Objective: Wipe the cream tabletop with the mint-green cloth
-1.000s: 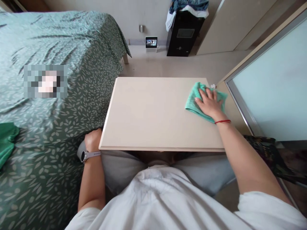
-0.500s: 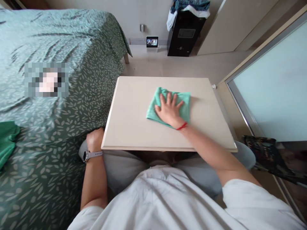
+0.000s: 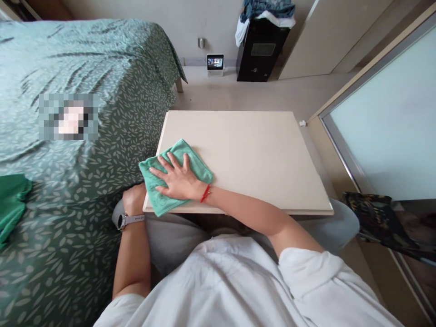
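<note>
My right hand (image 3: pixel 179 178) lies flat with fingers spread on a green cloth (image 3: pixel 199 168), pressing it on the pale tabletop (image 3: pixel 252 150). The cloth sits at the near left corner, and part of it hangs past the left and front edges. A red string bracelet (image 3: pixel 205 193) circles my right wrist. My left hand (image 3: pixel 134 200) is closed at the table's left edge, above my left knee, with its fingertips hidden. That wrist wears a watch (image 3: pixel 121 221) with a pale strap.
To the left is a bed with a green leaf-patterned sheet (image 3: pixel 112 136); another green cloth (image 3: pixel 13 204) and a blurred-out item lie on it. A small screen (image 3: pixel 215 63) and a black cabinet (image 3: pixel 260 52) stand by the wall. A glass-panelled door (image 3: pixel 384 122) is at the right.
My right hand has slid the green cloth from right of the table's middle to its near left corner, and the cloth has turned. My left hand stays in place.
</note>
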The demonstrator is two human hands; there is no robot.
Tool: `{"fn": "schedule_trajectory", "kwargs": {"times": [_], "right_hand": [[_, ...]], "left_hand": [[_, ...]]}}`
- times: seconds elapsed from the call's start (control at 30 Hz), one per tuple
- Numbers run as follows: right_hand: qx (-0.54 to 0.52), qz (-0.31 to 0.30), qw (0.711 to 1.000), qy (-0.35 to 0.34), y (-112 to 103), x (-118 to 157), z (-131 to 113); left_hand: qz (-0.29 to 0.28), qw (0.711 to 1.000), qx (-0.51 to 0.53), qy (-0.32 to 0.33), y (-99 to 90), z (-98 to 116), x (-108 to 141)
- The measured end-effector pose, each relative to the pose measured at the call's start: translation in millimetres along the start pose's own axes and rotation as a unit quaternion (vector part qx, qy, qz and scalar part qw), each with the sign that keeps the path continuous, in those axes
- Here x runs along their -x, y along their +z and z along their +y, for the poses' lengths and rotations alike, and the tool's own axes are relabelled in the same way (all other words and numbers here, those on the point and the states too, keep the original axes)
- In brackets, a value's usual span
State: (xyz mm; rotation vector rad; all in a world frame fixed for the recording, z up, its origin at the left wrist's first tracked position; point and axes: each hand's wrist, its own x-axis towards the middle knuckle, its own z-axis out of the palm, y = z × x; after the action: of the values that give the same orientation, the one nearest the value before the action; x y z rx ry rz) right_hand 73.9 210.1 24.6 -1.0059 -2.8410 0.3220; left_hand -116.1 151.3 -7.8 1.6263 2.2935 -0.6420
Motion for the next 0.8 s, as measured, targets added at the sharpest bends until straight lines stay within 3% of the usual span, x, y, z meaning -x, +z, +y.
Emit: {"fn": "schedule_trajectory", "kwargs": {"times": [0.1, 0.23, 0.33, 0.43, 0.53, 0.63, 0.7, 0.8], "right_hand": [[0.012, -0.014, 0.998, 0.055, -13, 30, 41], [0.035, -0.004, 0.978, 0.208, -35, 84, 126], [0.055, 0.021, 0.938, 0.341, -48, 139, 188], [0.084, 0.04, 0.882, 0.462, -53, 194, 226], [0.087, 0.067, 0.825, 0.554, -48, 232, 233], [0.071, 0.119, 0.786, 0.603, -37, 238, 213], [0.073, 0.138, 0.784, 0.601, -30, 226, 192], [0.07, 0.123, 0.817, 0.558, -25, 188, 153]], "left_hand": [[-0.026, 0.999, -0.026, -0.021, -5.0, 4, 1], [-0.025, 0.999, -0.026, -0.018, -6.9, 5, 1], [-0.024, 0.999, -0.028, -0.015, -4.5, 2, -2], [-0.025, 0.999, -0.034, -0.011, -2.5, 0, -4], [-0.03, 0.999, -0.033, -0.018, -2.4, 1, -4], [-0.026, 0.999, -0.035, -0.017, -2.5, 2, -5], [-0.029, 0.999, -0.034, -0.02, -2.4, 2, -6], [-0.038, 0.999, -0.029, -0.024, -1.8, 1, -7]]}}
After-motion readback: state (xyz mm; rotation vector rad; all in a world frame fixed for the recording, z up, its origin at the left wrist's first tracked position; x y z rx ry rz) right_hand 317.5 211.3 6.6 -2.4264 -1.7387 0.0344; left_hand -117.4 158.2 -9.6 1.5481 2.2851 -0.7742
